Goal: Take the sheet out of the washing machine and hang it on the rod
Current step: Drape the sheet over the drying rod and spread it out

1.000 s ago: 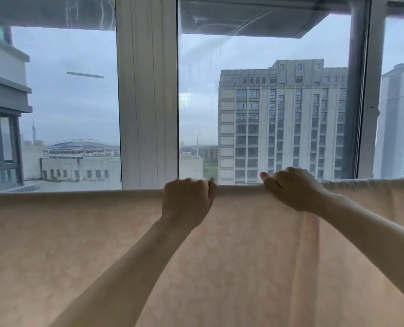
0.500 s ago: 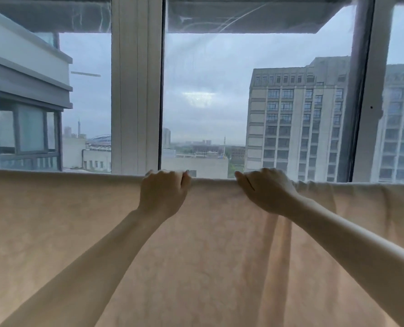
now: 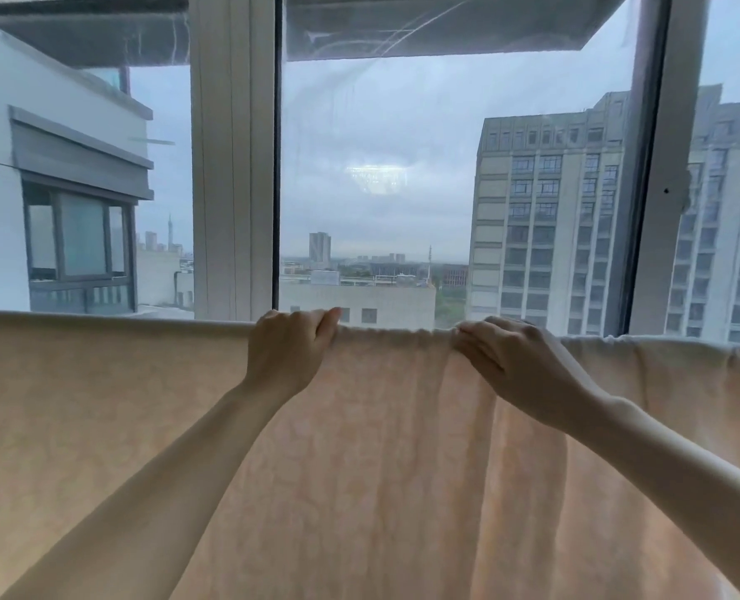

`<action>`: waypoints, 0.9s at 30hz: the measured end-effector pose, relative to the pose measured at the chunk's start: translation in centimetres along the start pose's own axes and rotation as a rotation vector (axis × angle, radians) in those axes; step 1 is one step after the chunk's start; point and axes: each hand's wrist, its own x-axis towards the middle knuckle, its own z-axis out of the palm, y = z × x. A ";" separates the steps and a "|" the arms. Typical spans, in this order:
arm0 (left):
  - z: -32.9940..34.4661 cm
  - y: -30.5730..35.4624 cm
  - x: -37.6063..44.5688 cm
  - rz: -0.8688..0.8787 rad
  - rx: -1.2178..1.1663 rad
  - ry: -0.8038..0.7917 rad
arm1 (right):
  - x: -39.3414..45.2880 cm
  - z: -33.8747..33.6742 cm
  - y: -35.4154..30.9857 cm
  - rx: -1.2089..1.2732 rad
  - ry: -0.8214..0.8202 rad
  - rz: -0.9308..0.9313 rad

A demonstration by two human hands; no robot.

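Left hand (image 3: 286, 355): fingers curled over the top fold of the sheet (image 3: 359, 469), gripping cloth and probably the rod beneath, thumb tip showing at the right of the fist. Right hand (image 3: 515, 365): fingers fairly straight and close together, laid flat along the fold, pressing or pinching the gathered cloth; thumb hidden, so no telling whether it truly pinches. Between the two hands, a short bunched stretch of fold, crinkled along the top.

Likely trouble from here:
- Pulling the hands apart too hard could drag the sheet sideways along the rod and leave it lopsided, more weight on one face than the other, then a slow slide off.
- Letting go of the bunched part unsmoothed would leave thick pleats that dry badly.
- Tugging down on the near face could haul the far side over the top, since nothing visible pins the cloth.
- Damp cloth clinging to itself may resist spreading and spring back into folds.

Sheet: pale peach, thin enough for daylight to glow through, faint mottled pattern. Draped over the rod, itself hidden under the cloth, and hanging across the whole width of the view. Left part flat and taut along its top edge; middle and right part falling in long vertical folds, with a rumpled hump at the top right. Behind, a window frame (image 3: 231, 166) and buildings outside.
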 end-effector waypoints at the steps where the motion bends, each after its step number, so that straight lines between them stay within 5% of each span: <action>1: 0.1 0.0 0.0 0.000 0.009 0.004 | -0.2 -0.2 0.1 0.014 0.022 0.016; 12: -0.8 -0.6 -0.4 0.024 0.028 0.040 | 0.3 -1.8 -0.7 -0.058 0.145 0.115; 18: -1.3 -1.2 0.2 0.038 -0.005 -0.076 | 5.7 -2.8 1.3 -0.048 0.246 0.249; 20: -1.1 -1.2 0.2 0.057 0.004 -0.107 | 6.6 -2.1 2.9 -0.031 0.085 0.303; 24: -0.8 -0.8 0.2 -0.008 -0.004 -0.091 | 5.8 -1.9 5.4 0.208 -0.575 0.539; 27: -0.8 0.0 1.4 -0.092 -0.083 -0.122 | 5.3 -2.3 5.9 0.295 -0.644 0.611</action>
